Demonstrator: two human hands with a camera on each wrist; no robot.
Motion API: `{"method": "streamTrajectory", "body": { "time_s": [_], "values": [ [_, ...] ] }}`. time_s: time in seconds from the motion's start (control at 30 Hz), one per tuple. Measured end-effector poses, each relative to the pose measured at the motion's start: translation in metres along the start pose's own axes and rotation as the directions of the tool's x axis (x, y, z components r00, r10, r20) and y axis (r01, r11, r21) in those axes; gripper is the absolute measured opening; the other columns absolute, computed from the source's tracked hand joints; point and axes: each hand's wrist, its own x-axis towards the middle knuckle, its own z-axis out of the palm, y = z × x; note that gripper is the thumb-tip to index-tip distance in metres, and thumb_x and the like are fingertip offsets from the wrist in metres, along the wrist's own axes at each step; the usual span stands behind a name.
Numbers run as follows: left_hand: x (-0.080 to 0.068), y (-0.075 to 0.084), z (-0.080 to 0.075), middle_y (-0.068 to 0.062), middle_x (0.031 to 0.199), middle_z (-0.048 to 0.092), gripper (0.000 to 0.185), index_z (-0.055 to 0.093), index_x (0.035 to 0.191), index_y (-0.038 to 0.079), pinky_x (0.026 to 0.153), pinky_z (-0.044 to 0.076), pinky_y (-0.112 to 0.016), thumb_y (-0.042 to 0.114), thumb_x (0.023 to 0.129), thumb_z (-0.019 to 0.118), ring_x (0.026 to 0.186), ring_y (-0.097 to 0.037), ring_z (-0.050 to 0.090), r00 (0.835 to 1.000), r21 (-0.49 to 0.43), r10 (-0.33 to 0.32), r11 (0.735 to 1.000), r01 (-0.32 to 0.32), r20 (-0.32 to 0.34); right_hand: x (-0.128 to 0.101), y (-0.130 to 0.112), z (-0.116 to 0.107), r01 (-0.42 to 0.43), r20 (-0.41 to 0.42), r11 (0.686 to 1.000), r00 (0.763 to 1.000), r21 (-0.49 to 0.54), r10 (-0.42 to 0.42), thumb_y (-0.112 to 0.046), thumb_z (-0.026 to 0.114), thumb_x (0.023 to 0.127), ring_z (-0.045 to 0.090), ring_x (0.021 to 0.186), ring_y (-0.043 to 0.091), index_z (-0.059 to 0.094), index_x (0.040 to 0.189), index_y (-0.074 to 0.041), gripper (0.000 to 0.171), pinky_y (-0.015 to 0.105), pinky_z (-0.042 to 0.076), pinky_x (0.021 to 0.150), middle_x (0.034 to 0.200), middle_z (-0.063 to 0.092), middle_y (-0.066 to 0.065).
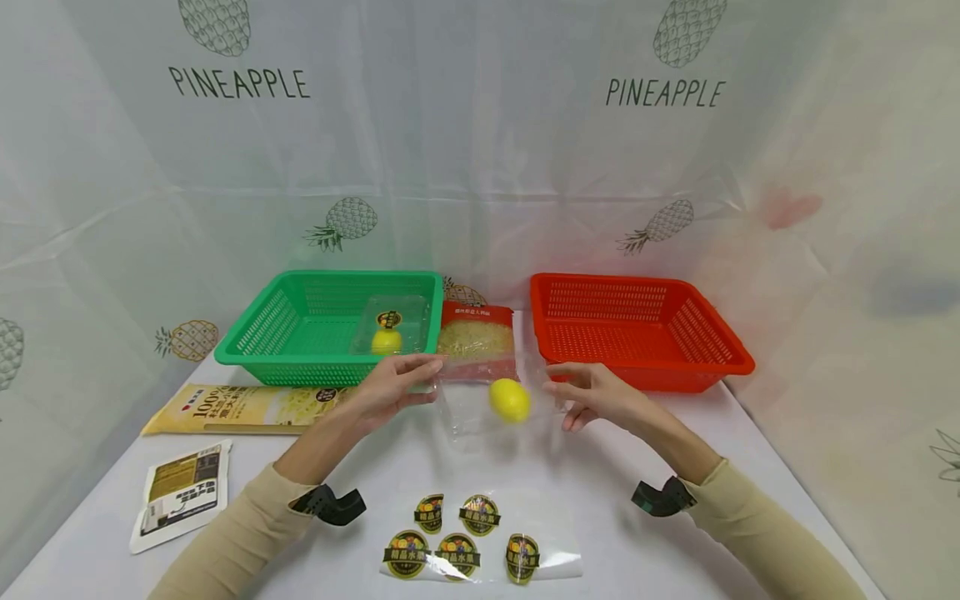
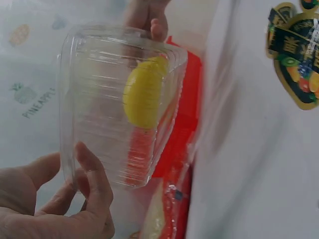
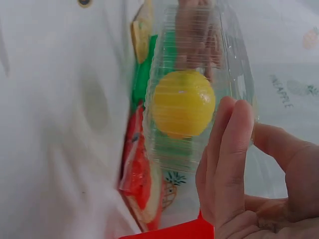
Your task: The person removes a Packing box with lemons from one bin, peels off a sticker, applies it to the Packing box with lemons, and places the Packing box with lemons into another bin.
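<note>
A clear plastic clamshell box [image 1: 472,412] with a yellow lemon [image 1: 510,400] inside is held above the white table [image 1: 675,533], one hand at each end. My left hand [image 1: 416,381] grips its left end, thumb on the near side [image 2: 94,179]. My right hand [image 1: 562,393] grips the right end, its fingers [image 3: 229,144] curled against the ribbed wall. In the left wrist view the box [image 2: 94,94] and lemon [image 2: 144,92] fill the middle. The right wrist view shows the lemon [image 3: 183,103] through the box [image 3: 234,64].
A green basket [image 1: 255,333] at the back left holds another clear box with a lemon [image 1: 386,340] and a label. The red basket [image 1: 637,333] stands at the back right, a red packet [image 1: 476,337] between them. Yellow packet [image 1: 240,408], white packet [image 1: 180,496] and a sticker sheet [image 1: 468,542] lie nearer.
</note>
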Motion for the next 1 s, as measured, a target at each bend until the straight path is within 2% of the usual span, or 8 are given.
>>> {"method": "streamTrajectory", "body": {
  "time_s": [0.07, 0.27, 0.37, 0.53, 0.77, 0.87, 1.0],
  "values": [
    [-0.002, -0.004, -0.001, -0.004, 0.124, 0.059, 0.046, 0.057, 0.134, -0.001, 0.090, 0.057, -0.033, 0.022, 0.095, 0.065, 0.099, -0.010, 0.058, 1.000, 0.017, -0.001, 1.000, 0.000, 0.009, -0.001, 0.004, 0.003, 0.001, 0.015, 1.000, 1.000, 0.005, -0.001, -0.032, 0.064, 0.095, 0.073, 0.068, 0.030, 0.037, 0.149, -0.002, 0.067, 0.033, 0.061, 0.067, 0.100, 0.060, 0.029],
    [-0.001, -0.017, -0.002, -0.014, 0.135, 0.058, 0.045, 0.057, 0.134, -0.002, 0.092, 0.056, -0.035, 0.020, 0.095, 0.065, 0.111, -0.014, 0.059, 1.000, 0.059, 0.006, 0.998, -0.007, 0.016, -0.001, 0.018, 0.010, 0.002, 0.041, 1.000, 0.999, 0.017, -0.003, -0.032, 0.069, 0.092, 0.074, 0.069, 0.026, 0.034, 0.148, 0.004, 0.075, 0.035, 0.061, 0.067, 0.103, 0.062, 0.033],
    [0.003, -0.024, -0.001, -0.015, 0.132, 0.060, 0.044, 0.057, 0.134, -0.002, 0.091, 0.056, -0.033, 0.020, 0.096, 0.064, 0.106, -0.014, 0.060, 1.000, 0.057, 0.003, 0.998, -0.003, 0.006, -0.001, 0.022, 0.013, 0.003, 0.041, 1.000, 0.999, 0.004, -0.003, -0.030, 0.069, 0.092, 0.074, 0.071, 0.029, 0.036, 0.147, 0.005, 0.073, 0.036, 0.061, 0.067, 0.103, 0.065, 0.031],
    [0.011, -0.033, 0.001, -0.012, 0.131, 0.059, 0.043, 0.058, 0.133, -0.002, 0.092, 0.055, -0.034, 0.018, 0.096, 0.064, 0.103, -0.014, 0.058, 0.997, 0.044, 0.028, 0.999, -0.024, -0.069, 0.002, 0.025, 0.016, 0.034, 0.043, 0.999, 0.999, -0.013, -0.034, -0.027, 0.068, 0.092, 0.073, 0.074, 0.035, 0.036, 0.145, 0.008, 0.071, 0.038, 0.061, 0.067, 0.096, 0.071, 0.023],
    [0.018, -0.045, 0.002, -0.015, 0.139, 0.057, 0.042, 0.059, 0.133, 0.000, 0.097, 0.053, -0.034, 0.019, 0.095, 0.065, 0.128, -0.030, 0.053, 0.982, 0.063, 0.042, 0.998, -0.031, -0.183, 0.007, 0.028, 0.019, 0.042, 0.034, 0.999, 0.999, -0.024, -0.041, -0.025, 0.069, 0.092, 0.074, 0.074, 0.035, 0.037, 0.144, 0.011, 0.072, 0.037, 0.061, 0.067, 0.095, 0.072, 0.024],
    [0.019, -0.047, 0.002, -0.015, 0.140, 0.057, 0.043, 0.059, 0.133, 0.001, 0.101, 0.052, -0.035, 0.019, 0.095, 0.066, 0.132, -0.032, 0.051, 0.980, 0.066, 0.049, 0.997, -0.037, -0.194, 0.008, 0.029, 0.020, 0.038, 0.030, 0.999, 0.999, -0.015, -0.038, -0.026, 0.070, 0.092, 0.074, 0.075, 0.036, 0.036, 0.144, 0.011, 0.072, 0.038, 0.061, 0.067, 0.096, 0.072, 0.026],
    [0.019, -0.048, 0.001, -0.017, 0.138, 0.058, 0.042, 0.060, 0.133, 0.001, 0.099, 0.052, -0.034, 0.017, 0.094, 0.067, 0.124, -0.028, 0.058, 0.981, 0.102, 0.063, 0.994, -0.045, -0.185, 0.009, 0.030, 0.022, 0.045, 0.017, 0.999, 0.999, -0.024, -0.044, -0.026, 0.070, 0.091, 0.073, 0.075, 0.037, 0.037, 0.144, 0.011, 0.073, 0.037, 0.060, 0.067, 0.095, 0.072, 0.025]
  ]
}}
